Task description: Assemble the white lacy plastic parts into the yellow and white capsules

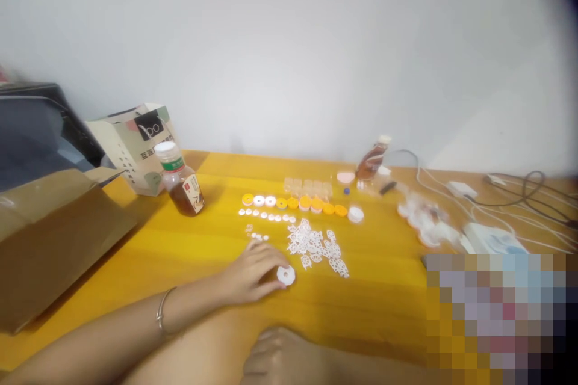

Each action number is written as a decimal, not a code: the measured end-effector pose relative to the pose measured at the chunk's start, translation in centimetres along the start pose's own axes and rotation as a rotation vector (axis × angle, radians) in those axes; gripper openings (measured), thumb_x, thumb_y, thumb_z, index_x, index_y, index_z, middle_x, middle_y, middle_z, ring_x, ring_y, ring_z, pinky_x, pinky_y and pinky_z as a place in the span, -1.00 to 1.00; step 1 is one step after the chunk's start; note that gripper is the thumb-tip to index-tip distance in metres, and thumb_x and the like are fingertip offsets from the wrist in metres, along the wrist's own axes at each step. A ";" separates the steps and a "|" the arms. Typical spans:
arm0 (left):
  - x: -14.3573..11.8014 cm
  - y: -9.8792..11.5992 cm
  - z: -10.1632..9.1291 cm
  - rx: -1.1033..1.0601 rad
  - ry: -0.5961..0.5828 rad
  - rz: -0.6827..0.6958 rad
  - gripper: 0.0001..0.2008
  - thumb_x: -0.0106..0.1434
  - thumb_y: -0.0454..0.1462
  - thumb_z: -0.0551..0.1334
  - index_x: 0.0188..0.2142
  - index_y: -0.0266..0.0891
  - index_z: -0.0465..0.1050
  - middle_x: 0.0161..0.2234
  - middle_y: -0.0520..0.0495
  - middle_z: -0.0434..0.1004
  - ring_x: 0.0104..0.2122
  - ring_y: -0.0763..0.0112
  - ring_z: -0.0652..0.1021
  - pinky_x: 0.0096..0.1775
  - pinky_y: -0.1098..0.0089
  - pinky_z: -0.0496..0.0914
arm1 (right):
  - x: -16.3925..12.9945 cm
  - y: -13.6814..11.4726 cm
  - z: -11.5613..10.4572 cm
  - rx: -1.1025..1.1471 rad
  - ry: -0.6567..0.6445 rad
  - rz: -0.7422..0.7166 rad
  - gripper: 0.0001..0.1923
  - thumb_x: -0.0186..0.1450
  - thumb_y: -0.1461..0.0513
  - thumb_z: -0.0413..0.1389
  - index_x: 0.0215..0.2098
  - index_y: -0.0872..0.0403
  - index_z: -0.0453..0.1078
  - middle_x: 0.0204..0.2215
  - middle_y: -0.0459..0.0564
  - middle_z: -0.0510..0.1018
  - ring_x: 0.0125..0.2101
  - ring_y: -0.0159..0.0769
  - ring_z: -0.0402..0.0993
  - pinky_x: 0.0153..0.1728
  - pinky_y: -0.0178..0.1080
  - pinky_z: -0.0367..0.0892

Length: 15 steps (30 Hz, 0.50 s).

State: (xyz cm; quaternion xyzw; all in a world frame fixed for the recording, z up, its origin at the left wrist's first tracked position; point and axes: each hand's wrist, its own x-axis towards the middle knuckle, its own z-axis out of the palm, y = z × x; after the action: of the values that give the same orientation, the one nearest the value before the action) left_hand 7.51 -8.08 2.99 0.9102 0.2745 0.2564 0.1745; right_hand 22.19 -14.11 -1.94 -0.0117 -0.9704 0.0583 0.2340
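At lower centre, the left hand (253, 274) pinches a white disc (286, 275) in its fingers; light, rigid, best gripped at its rim.

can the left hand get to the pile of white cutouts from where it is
Probably yes: the left hand rests on the yellow table, fingers on a white ring, and the white cutouts lie just beyond with nothing between.

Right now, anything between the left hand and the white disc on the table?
Nothing visible. The left hand already has its fingertips on the white disc, on bare table. The pile of white cutouts lies just beyond, apart from the disc.
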 end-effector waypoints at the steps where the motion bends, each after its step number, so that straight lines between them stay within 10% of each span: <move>1: 0.0 -0.1 0.0 0.005 -0.012 -0.007 -0.75 0.23 -0.18 0.14 -0.11 -0.17 0.28 -0.17 -0.07 0.47 -0.14 0.34 0.41 -0.05 0.30 0.13 | 0.0 0.0 0.1 -0.001 -0.001 -0.002 -0.70 0.33 0.21 -0.12 -0.55 0.06 0.22 -0.67 -0.24 0.36 -0.64 -0.48 0.19 -0.58 -0.37 0.05; 15: -0.6 -2.2 -1.7 0.158 0.158 -0.125 -0.79 0.23 -0.21 0.10 -0.14 -0.16 0.33 -0.13 -0.08 0.46 -0.10 0.31 0.41 -0.05 0.26 0.12 | -0.2 0.1 0.3 0.022 -0.008 0.020 -0.69 0.33 0.20 -0.11 -0.57 0.05 0.21 -0.69 -0.24 0.33 -0.65 -0.46 0.14 -0.60 -0.36 0.05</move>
State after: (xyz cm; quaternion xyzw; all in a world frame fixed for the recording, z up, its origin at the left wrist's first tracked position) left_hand 5.24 -6.34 3.13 0.8791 0.3632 0.2933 0.0957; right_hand 22.20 -14.08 -2.34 -0.0186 -0.9704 0.0716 0.2298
